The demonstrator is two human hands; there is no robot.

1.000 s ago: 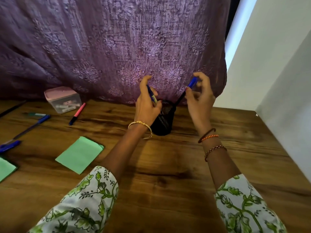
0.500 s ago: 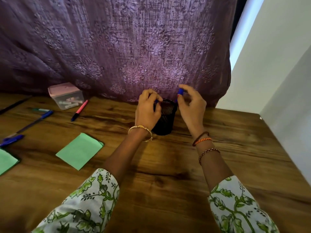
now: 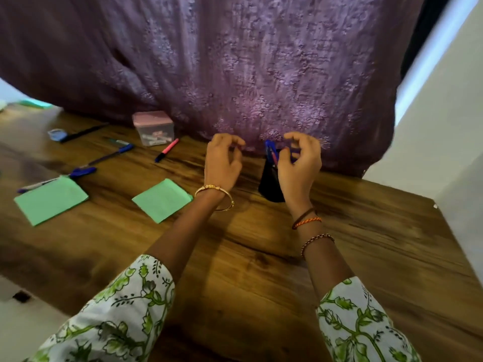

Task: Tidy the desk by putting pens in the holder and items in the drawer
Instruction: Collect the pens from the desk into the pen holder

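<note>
Left of frame, green notes (image 3: 162,199), a pink marker (image 3: 167,153) and blue pens (image 3: 111,155) litter the counter (image 3: 261,257). At centre stands the black holder (image 3: 269,186), pens (image 3: 270,150) inside, partly behind my right grip (image 3: 298,165); it and my left grip (image 3: 222,163) hover loosely curled, empty.

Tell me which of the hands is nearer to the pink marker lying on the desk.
Left. The left hand hovers just right of the pink marker, fingers loosely curled and empty. The right hand is farther right, at the black pen holder.
</note>
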